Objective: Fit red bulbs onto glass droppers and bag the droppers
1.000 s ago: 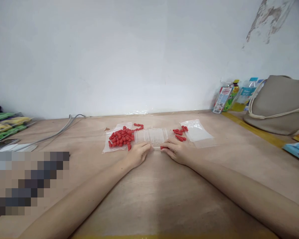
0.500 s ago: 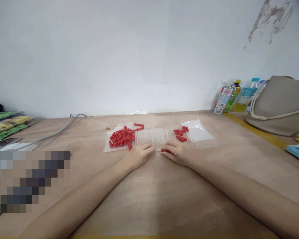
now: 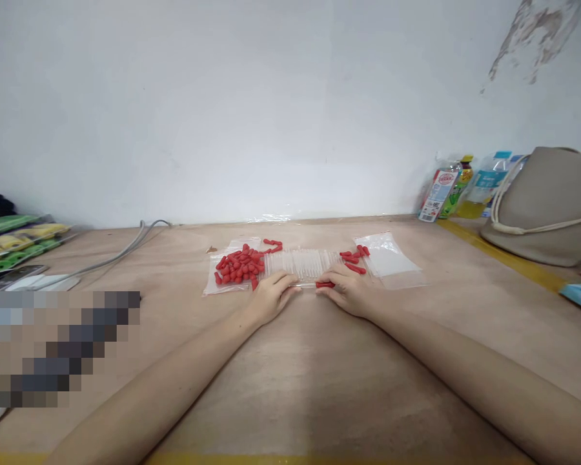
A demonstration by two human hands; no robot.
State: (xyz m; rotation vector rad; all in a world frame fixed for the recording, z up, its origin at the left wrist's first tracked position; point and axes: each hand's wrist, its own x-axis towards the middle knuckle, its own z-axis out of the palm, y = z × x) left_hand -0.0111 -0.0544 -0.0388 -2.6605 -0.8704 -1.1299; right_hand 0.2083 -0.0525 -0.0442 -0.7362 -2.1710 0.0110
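Tube [image 3: 306, 285], slender and clear, sits pinched in left hand [image 3: 271, 298]; right hand [image 3: 349, 292] grips a smooth red bulb [image 3: 324, 284].

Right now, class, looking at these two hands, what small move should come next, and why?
Probably a gentle push of the red bulb toward the clear tube, with the left hand steadying the tube. The right hand pinches the bulb, the left holds the tube, and the pieces line up end to end; how firmly they join cannot be seen.

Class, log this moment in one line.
left hand: gripping tube; right hand: gripping red bulb; other tubes: beyond hands; red pile: left
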